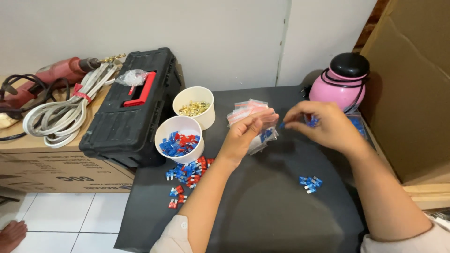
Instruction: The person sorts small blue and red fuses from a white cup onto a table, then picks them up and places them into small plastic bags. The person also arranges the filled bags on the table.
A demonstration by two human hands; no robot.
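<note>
- Left hand [243, 133] is hovering over the dark mat [262, 211], fingers curled together, pinching a small clear zip bag [263, 136] that looks to have blue pieces inside.
- Right hand [323, 122] is sitting just beside it, thumb and forefinger pressed on one small blue fuse [282, 125], tip pointing at the bag.
- More empty bags [246, 108] are lying stacked behind the left hand.
- Small blue pile [311, 183] is lying on the mat below the right wrist; mixed red/blue pile [187, 172] is spilling beside the white cup of fuses [179, 139].
- Risk: bag mouth looks barely open, so the fuse could be catching on the edge and dropping.
- Risk: a dropped piece could be landing in the mixed pile and getting lost.
- Risk: left elbow is close to the cups; cup of brass parts [194, 107] could be tipping.
</note>
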